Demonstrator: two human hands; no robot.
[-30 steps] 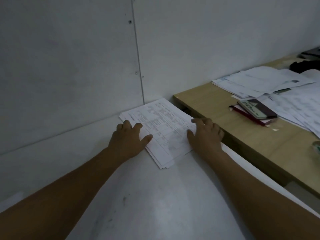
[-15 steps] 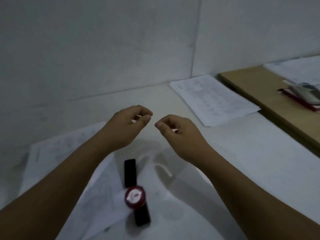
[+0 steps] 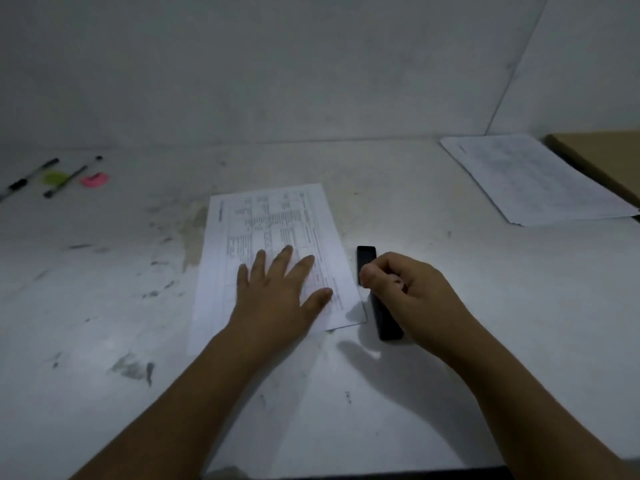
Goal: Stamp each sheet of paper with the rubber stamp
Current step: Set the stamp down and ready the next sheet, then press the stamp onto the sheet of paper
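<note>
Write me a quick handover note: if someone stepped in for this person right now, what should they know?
Left hand lies flat on the sheet, pinning it.
Right hand curls over the black case beside the sheet; the stamp itself is hidden.
Paper stack sits far right.
No stamp mark shows on this sheet.
To do: stamp it, then any unstamped sheets.

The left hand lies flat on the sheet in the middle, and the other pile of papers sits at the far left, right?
Not quite. The left hand does lie flat on the sheet, but the pile of papers sits at the far right, as the head view shows. Pens lie at the far left.
</note>
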